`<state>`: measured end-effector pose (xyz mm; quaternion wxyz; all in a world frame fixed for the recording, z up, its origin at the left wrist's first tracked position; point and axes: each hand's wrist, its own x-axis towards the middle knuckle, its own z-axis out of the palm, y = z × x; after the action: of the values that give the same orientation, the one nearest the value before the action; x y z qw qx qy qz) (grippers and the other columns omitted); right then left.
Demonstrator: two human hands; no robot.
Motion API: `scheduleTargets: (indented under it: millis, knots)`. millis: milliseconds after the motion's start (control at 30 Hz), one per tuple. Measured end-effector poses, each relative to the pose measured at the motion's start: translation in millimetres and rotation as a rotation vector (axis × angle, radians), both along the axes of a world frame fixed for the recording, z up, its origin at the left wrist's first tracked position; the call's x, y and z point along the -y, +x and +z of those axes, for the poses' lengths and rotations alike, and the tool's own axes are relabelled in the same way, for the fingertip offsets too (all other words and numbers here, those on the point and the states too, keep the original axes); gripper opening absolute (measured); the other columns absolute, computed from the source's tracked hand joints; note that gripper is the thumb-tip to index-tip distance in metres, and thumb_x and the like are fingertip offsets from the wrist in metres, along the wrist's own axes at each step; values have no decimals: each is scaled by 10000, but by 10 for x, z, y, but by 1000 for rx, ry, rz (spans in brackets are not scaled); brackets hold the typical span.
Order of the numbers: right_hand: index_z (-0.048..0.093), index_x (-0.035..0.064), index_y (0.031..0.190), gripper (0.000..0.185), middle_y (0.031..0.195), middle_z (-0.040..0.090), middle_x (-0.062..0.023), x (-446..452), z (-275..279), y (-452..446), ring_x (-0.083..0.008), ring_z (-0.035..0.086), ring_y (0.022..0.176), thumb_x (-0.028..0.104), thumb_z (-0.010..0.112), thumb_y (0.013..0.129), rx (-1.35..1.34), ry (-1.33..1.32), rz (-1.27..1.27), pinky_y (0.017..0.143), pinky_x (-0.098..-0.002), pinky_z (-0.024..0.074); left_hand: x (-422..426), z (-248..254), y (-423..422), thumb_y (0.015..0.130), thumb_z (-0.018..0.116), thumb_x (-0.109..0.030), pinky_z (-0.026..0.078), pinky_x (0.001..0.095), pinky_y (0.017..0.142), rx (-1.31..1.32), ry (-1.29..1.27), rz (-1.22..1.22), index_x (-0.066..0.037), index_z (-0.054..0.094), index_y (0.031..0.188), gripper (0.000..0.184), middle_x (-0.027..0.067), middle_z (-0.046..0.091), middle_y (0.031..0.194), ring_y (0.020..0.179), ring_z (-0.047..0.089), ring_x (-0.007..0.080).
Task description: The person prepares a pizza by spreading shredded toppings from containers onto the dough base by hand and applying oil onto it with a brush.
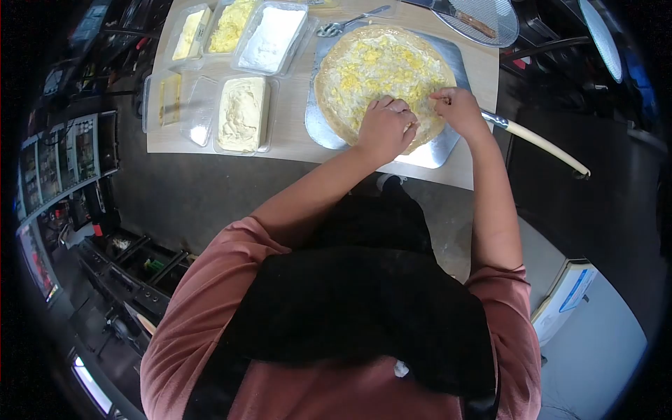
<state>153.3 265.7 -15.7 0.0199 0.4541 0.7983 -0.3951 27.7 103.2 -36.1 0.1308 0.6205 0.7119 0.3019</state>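
A round pizza (381,66) topped with yellow and white bits lies on a metal pizza peel (313,119) with a long cream handle. Over its near edge is my left hand (387,131), its fingers curled together, with a small pale bit showing by the fingertips. On the right edge, my right hand (460,112) has thumb and fingers pinched close to the topping. What lies inside that pinch is too small to make out.
Left of the peel stand plastic tubs of white spread (241,115), white crumbly filling (273,38), yellow shreds (232,26) and yellow slabs (190,35). A spoon (343,24) lies behind the pizza. Mesh screens (500,21) sit at the back right; the peel's handle (546,143) overhangs the table's right edge.
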Motion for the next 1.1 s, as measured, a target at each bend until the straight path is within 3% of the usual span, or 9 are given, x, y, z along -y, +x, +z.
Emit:
scheduleTargets:
  millis: [367, 467, 567, 667, 767, 900, 1100]
  knots:
    - [748, 40, 975, 247, 849, 718, -180, -154, 61, 49, -261, 704, 788, 128, 736, 745, 102, 31, 37, 758, -336, 541, -480, 22, -61, 782, 729, -182, 432, 441, 914, 2, -74, 66, -142, 723, 959, 183, 38, 664, 1010, 1053, 568, 269]
    - [749, 33, 957, 218, 846, 722, -174, -181, -92, 242, -252, 710, 778, 122, 731, 759, -49, -118, 41, 751, -336, 545, -517, 45, -100, 779, 728, -174, 437, 433, 925, -1, -70, 67, -132, 725, 949, 175, 46, 669, 1009, 1055, 573, 273]
    - [750, 34, 948, 192, 853, 723, -171, -45, -18, 235, -249, 708, 798, 96, 716, 770, -70, -301, -115, 763, -341, 539, -429, 61, -211, 782, 722, -160, 449, 415, 914, 26, -41, 59, -119, 726, 936, 160, 67, 677, 989, 1022, 587, 285]
    - [745, 27, 937, 166, 848, 719, -173, 176, 217, 142, -241, 702, 808, 76, 698, 786, 20, -87, -10, 749, -342, 534, -228, 88, -402, 787, 711, -135, 458, 413, 897, 57, -14, 66, -99, 722, 929, 147, 93, 681, 960, 974, 600, 305]
    - [735, 11, 927, 174, 821, 714, -162, 360, 32, 190, -221, 693, 768, 95, 723, 776, -85, -15, 55, 706, -328, 529, 50, 164, -573, 790, 700, -107, 456, 428, 891, 114, 23, 71, -75, 713, 926, 140, 113, 679, 949, 950, 604, 323]
    - [728, -1, 917, 158, 803, 700, -178, 669, 87, 89, -257, 679, 727, 92, 707, 791, -113, -158, -4, 697, -321, 525, 439, 209, -646, 789, 693, -79, 454, 436, 886, 154, -8, 91, -54, 703, 924, 138, 128, 676, 953, 957, 598, 341]
    - [720, -12, 954, 174, 856, 695, -216, 1074, 69, -201, -329, 683, 771, 51, 667, 800, -140, -76, 107, 723, -365, 529, 803, 141, -583, 776, 707, -98, 446, 437, 895, 165, -52, 127, -64, 696, 960, 187, 126, 664, 974, 987, 580, 343]
